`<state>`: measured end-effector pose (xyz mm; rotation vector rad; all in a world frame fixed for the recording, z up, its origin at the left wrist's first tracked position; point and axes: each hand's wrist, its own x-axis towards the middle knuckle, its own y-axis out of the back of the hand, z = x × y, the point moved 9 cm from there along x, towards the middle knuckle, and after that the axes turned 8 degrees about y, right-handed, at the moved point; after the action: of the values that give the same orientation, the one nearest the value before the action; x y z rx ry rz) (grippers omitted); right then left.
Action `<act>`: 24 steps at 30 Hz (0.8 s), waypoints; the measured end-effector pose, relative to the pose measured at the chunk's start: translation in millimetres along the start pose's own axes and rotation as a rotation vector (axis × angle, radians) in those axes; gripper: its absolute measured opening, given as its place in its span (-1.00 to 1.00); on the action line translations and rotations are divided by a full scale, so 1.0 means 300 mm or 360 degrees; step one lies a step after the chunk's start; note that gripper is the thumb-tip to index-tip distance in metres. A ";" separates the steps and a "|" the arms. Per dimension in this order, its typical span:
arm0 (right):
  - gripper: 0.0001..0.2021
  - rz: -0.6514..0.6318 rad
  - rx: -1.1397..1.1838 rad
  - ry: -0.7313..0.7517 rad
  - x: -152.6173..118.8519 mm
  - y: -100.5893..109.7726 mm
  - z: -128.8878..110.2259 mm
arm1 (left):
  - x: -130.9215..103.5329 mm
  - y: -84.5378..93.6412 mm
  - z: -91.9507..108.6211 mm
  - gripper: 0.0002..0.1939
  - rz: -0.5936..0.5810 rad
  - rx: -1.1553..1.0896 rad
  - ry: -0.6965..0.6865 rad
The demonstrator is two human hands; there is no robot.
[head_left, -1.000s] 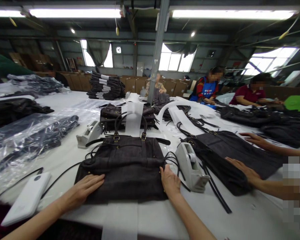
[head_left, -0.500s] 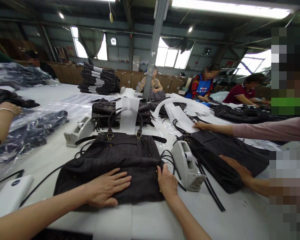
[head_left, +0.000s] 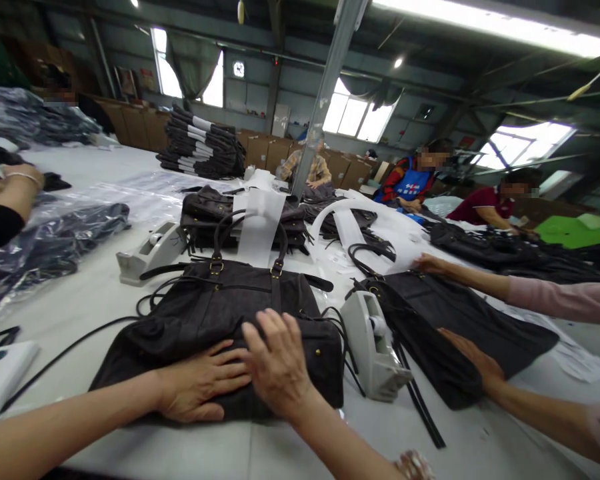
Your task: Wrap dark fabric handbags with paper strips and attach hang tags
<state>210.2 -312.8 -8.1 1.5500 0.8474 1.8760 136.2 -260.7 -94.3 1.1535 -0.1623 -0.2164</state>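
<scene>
A dark handbag (head_left: 240,293) lies flat on the white table in front of me, its two handles (head_left: 219,233) pointing away. My left hand (head_left: 200,383) rests palm down on the lower part of the bag, fingers stretched out. My right hand (head_left: 277,367) is over the bag's middle, just touching or overlapping the left fingertips, with its fingers spread and raised. Neither hand grips anything. Black straps (head_left: 337,327) trail from the bag's sides. Small brass studs show at its lower right.
Grey tape dispensers stand right (head_left: 375,347) and left (head_left: 153,253) of the bag. A co-worker's hands (head_left: 473,353) press another dark bag (head_left: 450,313) on the right. Behind are stacked bags (head_left: 200,147) and white paper (head_left: 260,223). A white power bank (head_left: 7,373) lies left.
My right hand has left the bag's right edge and moved left to its middle, fingers opening. My left hand stays on the bag. The view has tilted and shifted slightly.
</scene>
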 end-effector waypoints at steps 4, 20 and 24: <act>-0.59 -0.0283 0.0234 0.0324 0.057 -0.173 -0.108 | -0.004 0.002 0.001 -0.38 0.0026 -0.0116 -0.0003; -0.51 -0.0177 0.0421 0.0055 -0.043 -0.328 0.004 | -0.089 -0.013 -0.039 -0.25 0.0004 0.0030 0.0113; -0.51 -0.0212 0.0406 0.0067 -0.041 -0.325 0.003 | -0.278 -0.052 -0.117 -0.29 0.0088 0.0407 0.0308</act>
<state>215.8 -259.0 -90.1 1.5624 1.2179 1.7641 62.5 -214.6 -123.9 1.4148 -0.0512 -0.0339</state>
